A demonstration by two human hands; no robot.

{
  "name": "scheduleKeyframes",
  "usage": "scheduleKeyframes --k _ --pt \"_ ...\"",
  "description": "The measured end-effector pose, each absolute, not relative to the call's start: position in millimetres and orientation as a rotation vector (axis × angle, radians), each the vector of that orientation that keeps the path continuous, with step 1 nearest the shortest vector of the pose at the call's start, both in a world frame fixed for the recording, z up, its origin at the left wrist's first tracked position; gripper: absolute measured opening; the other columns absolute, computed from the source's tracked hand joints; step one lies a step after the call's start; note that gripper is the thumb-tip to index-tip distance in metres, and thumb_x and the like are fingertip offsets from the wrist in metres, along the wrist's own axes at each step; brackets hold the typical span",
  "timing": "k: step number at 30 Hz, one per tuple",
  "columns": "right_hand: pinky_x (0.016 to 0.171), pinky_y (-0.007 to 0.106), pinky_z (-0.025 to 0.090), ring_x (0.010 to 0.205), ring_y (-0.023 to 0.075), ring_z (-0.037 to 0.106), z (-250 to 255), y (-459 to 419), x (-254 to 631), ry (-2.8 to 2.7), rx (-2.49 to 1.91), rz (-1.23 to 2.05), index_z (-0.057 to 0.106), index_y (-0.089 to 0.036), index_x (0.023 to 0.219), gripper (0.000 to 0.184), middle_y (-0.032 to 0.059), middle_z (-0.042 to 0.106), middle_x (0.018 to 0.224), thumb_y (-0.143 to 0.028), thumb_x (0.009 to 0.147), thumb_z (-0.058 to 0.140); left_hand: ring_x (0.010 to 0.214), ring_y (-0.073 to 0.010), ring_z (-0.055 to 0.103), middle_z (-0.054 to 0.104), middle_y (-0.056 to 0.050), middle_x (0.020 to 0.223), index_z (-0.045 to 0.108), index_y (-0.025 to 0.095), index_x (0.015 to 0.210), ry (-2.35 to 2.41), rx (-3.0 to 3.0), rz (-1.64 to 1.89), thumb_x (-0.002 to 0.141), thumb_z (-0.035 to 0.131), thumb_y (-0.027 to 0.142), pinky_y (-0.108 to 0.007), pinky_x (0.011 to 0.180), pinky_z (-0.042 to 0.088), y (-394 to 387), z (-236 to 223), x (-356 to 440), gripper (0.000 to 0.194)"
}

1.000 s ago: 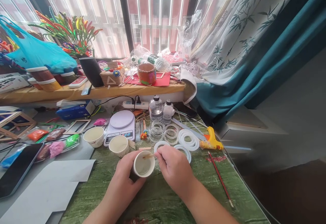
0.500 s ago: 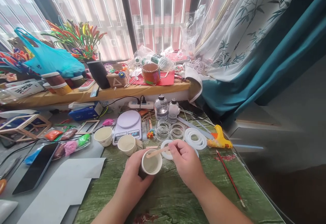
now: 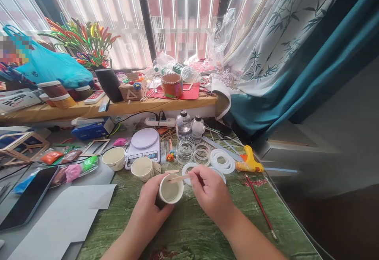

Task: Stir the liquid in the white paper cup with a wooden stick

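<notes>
My left hand [image 3: 151, 201] is wrapped round a white paper cup [image 3: 171, 189], which tilts a little and shows a pale, cloudy bottom. Between the thumb and fingers of my right hand [image 3: 209, 192] is a flat wooden stick [image 3: 179, 178]; its far end reaches over the cup's rim. Just beyond the held cup stands a second paper cup [image 3: 142, 169], and a third cup [image 3: 114, 159] is farther left. Another short wooden stick [image 3: 172, 171] lies behind the held cup. White ring molds [image 3: 222, 161] are past my right hand, partly covered by it.
A kitchen scale [image 3: 144, 144] stands behind the cups, with two clear bottles [image 3: 183, 124] and clear rings [image 3: 185, 151] to its right. A yellow glue gun [image 3: 249, 161] and a red pencil [image 3: 261, 208] lie at right. Paper sheets [image 3: 63, 216] and a phone [image 3: 29, 197] lie left.
The whole view has shifted slightly, so things appear farther left. The stick's tip now lies nearer the cup's back rim. Both hands keep their grips.
</notes>
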State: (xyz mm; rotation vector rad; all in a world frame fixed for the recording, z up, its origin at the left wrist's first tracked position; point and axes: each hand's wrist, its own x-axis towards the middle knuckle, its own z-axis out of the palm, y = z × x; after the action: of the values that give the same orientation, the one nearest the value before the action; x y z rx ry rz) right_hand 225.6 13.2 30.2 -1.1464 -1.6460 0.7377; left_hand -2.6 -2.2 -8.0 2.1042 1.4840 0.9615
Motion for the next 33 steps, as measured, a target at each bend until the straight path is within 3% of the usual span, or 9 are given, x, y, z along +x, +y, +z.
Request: scheduleKeyframes --k 3,5,8,11,18,29,33 --pt "0.063 0.034 0.029 0.065 0.0173 0.044 30 16 221 -1.853 -1.214 0.595 0.046 -0.024 0.075 0.032 -0.0008 0.051 0.071 -0.03 0.106 0.046 0.134 -0.0357 0.065 0.07 -0.007 0.144 0.06 0.035 0.142 1.476 2.089 0.944 0.086 0.071 0.017 -0.055 0.112 0.054 -2 -6 -2 0.061" --pt "0.061 0.034 0.026 0.063 0.017 0.04 30 17 217 -1.856 -1.29 0.722 0.04 -0.025 0.071 0.033 -0.0019 0.047 0.068 -0.03 0.103 0.048 0.134 -0.036 0.065 0.07 -0.008 0.144 0.061 0.035 0.143 1.47 2.086 0.958 0.086 0.071 0.018 -0.055 0.111 0.054 -2 -7 -3 0.06" --pt "0.061 0.032 0.03 0.064 0.0167 0.042 31 17 212 -1.644 -1.344 1.103 0.048 -0.024 0.072 0.031 -0.0029 0.047 0.067 -0.037 0.1 0.052 0.133 -0.0363 0.067 0.071 -0.008 0.143 0.062 0.034 0.142 1.468 2.079 0.974 0.086 0.072 0.021 -0.054 0.11 0.055 -2 -8 -3 0.058" --pt "0.061 0.03 0.031 0.063 0.0162 0.04 29 19 212 -1.373 -1.312 1.272 0.055 -0.023 0.076 0.032 -0.0043 0.045 0.065 -0.046 0.098 0.055 0.132 -0.0362 0.067 0.072 -0.008 0.142 0.063 0.034 0.141 1.481 2.051 0.987 0.087 0.073 0.023 -0.055 0.111 0.054 -3 -7 -2 0.056" --pt "0.057 0.03 0.026 0.06 0.0139 0.035 27 21 217 -1.043 -1.149 1.31 0.063 -0.021 0.082 0.04 -0.0059 0.045 0.064 -0.057 0.098 0.063 0.136 -0.0361 0.063 0.069 -0.007 0.146 0.061 0.035 0.143 1.503 2.025 0.977 0.088 0.074 0.024 -0.056 0.114 0.052 -4 -7 -1 0.057" --pt "0.055 0.03 0.027 0.059 0.0136 0.036 35 17 220 -1.083 -1.124 1.258 0.064 -0.02 0.085 0.04 -0.0058 0.046 0.065 -0.057 0.099 0.063 0.138 -0.036 0.061 0.067 -0.007 0.147 0.059 0.036 0.144 1.491 2.014 0.982 0.09 0.073 0.026 -0.057 0.116 0.049 -4 -11 -1 0.056" --pt "0.055 0.029 0.029 0.06 0.0134 0.037 36 14 221 -1.119 -1.125 1.232 0.065 -0.02 0.086 0.04 -0.0055 0.048 0.066 -0.057 0.101 0.062 0.137 -0.0355 0.064 0.068 -0.006 0.148 0.058 0.036 0.146 1.482 2.087 0.929 0.089 0.075 0.024 -0.055 0.113 0.053 -2 -10 -5 0.061"
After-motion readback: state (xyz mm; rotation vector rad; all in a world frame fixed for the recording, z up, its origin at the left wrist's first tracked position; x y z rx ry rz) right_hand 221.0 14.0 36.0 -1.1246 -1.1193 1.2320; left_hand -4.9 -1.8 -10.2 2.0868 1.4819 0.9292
